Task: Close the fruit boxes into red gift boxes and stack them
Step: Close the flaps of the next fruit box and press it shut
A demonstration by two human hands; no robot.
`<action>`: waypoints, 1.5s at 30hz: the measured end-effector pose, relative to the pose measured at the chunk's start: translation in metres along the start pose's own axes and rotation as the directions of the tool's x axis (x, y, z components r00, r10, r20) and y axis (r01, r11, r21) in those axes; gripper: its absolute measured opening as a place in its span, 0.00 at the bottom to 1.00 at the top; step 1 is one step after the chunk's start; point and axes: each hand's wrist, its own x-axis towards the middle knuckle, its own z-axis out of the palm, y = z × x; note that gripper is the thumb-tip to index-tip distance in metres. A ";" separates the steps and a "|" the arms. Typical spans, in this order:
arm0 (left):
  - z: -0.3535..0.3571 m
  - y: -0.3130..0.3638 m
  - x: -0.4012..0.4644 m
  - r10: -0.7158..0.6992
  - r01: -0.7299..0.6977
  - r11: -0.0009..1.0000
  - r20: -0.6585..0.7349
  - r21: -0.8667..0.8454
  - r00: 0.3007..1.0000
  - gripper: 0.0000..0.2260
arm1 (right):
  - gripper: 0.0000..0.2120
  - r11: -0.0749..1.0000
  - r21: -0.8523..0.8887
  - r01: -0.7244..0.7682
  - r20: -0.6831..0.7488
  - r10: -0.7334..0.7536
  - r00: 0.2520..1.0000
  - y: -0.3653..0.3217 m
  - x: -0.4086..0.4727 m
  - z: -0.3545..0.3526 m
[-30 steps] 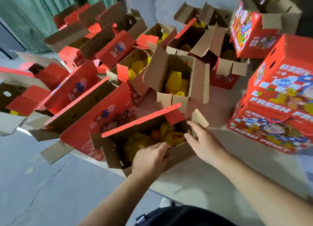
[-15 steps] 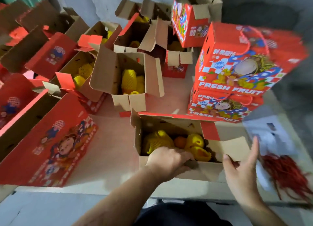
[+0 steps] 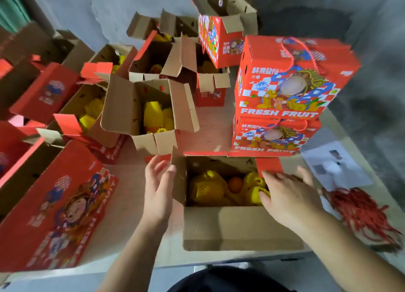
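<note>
Left hand (image 3: 158, 190), fingers straight, touches the left side flap of the open fruit box (image 3: 232, 204); right hand (image 3: 289, 196), fingers extended, rests over its right flap. Box sits at the surface (image 3: 129, 204) edge, before two stacked closed gift boxes (image 3: 282, 99).

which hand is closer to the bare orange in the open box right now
Right. The right hand reaches over the box, its fingertips just right of the orange; the left hand is outside the box's left flap.
</note>
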 end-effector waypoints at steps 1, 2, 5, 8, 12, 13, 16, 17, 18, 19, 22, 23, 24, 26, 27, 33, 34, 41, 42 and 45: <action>0.001 -0.001 0.000 -0.042 0.051 0.994 0.092 -0.095 0.995 0.24 | 0.24 1.000 0.000 -0.001 0.054 0.001 0.999 -0.003 0.010 -0.005; 0.003 -0.003 -0.002 -0.002 0.017 0.996 0.165 -0.089 0.986 0.25 | 0.26 1.000 0.024 0.013 0.045 -0.014 0.999 -0.006 0.020 -0.008; 0.009 -0.017 -0.008 0.116 -0.141 0.985 0.223 0.102 0.968 0.24 | 0.31 0.989 0.143 0.034 -0.064 -0.025 0.998 -0.010 0.050 -0.016; 0.012 -0.019 -0.004 0.042 -0.140 0.949 0.328 0.283 0.944 0.25 | 0.37 0.968 0.247 -0.034 -0.020 0.040 0.999 -0.005 0.065 -0.001; 0.022 -0.014 0.014 -0.038 -0.301 0.607 0.405 0.735 0.913 0.25 | 0.40 0.964 0.266 -0.027 0.168 -0.018 0.986 0.006 0.072 0.042; 0.027 -0.012 0.019 -0.035 -0.338 0.441 0.393 0.832 0.919 0.25 | 0.41 0.962 0.272 -0.019 0.158 -0.025 0.987 0.007 0.071 0.048; 0.041 -0.006 0.032 0.044 -0.344 0.197 0.342 0.918 0.939 0.29 | 0.44 0.979 0.203 -0.002 0.154 -0.030 0.988 0.003 0.059 0.059; 0.044 -0.005 0.035 0.066 -0.370 0.175 0.364 0.913 0.929 0.29 | 0.43 0.981 0.192 0.000 0.176 -0.035 0.984 0.003 0.057 0.059; 0.045 -0.007 0.037 0.082 -0.410 0.162 0.402 0.898 0.912 0.29 | 0.42 0.971 0.237 -0.002 0.197 -0.046 0.979 0.003 0.055 0.054; 0.044 -0.009 0.036 0.086 -0.449 0.167 0.441 0.878 0.893 0.29 | 0.39 0.944 0.329 -0.011 0.200 -0.058 0.978 0.005 0.054 0.046; 0.038 -0.019 0.030 0.061 -0.461 0.257 0.461 0.850 0.885 0.26 | 0.24 0.845 0.535 0.001 -0.040 0.024 0.999 0.030 0.041 0.022; 0.038 -0.021 0.030 0.069 -0.430 0.272 0.428 0.861 0.901 0.24 | 0.22 0.850 0.524 -0.051 -0.125 0.136 0.983 0.042 0.032 0.018; 0.041 -0.022 0.032 0.093 -0.399 0.268 0.389 0.877 0.917 0.22 | 0.22 0.839 0.525 -0.143 -0.138 0.250 0.958 0.055 0.023 0.017; 0.051 -0.020 0.040 0.146 -0.343 0.267 0.314 0.901 0.938 0.15 | 0.26 0.714 0.583 -0.388 0.101 0.410 0.907 0.072 0.005 0.016; 0.056 -0.019 0.044 0.166 -0.316 0.292 0.278 0.903 0.946 0.13 | 0.28 0.600 0.642 -0.477 0.261 0.414 0.872 0.073 -0.001 0.015; 0.063 -0.023 0.044 0.240 -0.244 0.540 0.131 0.806 0.962 0.22 | 0.27 0.331 0.888 -0.320 0.325 0.040 0.945 0.042 -0.003 0.006; 0.062 -0.023 0.043 0.253 -0.272 0.550 0.152 0.790 0.955 0.24 | 0.27 0.405 0.865 -0.295 0.302 0.048 0.952 0.038 0.000 0.013; 0.059 -0.022 0.041 0.412 -0.406 0.613 0.164 0.678 0.896 0.22 | 0.22 0.704 0.697 -0.139 -0.046 0.237 0.971 0.016 0.020 0.060; 0.059 -0.023 0.039 0.478 -0.445 0.612 0.142 0.654 0.867 0.20 | 0.33 0.633 0.760 -0.147 -0.056 0.288 0.956 0.016 0.021 0.064; 0.055 -0.026 0.035 0.668 -0.604 0.585 0.100 0.541 0.737 0.16 | 0.54 0.525 0.841 -0.133 -0.066 0.343 0.937 0.017 0.022 0.071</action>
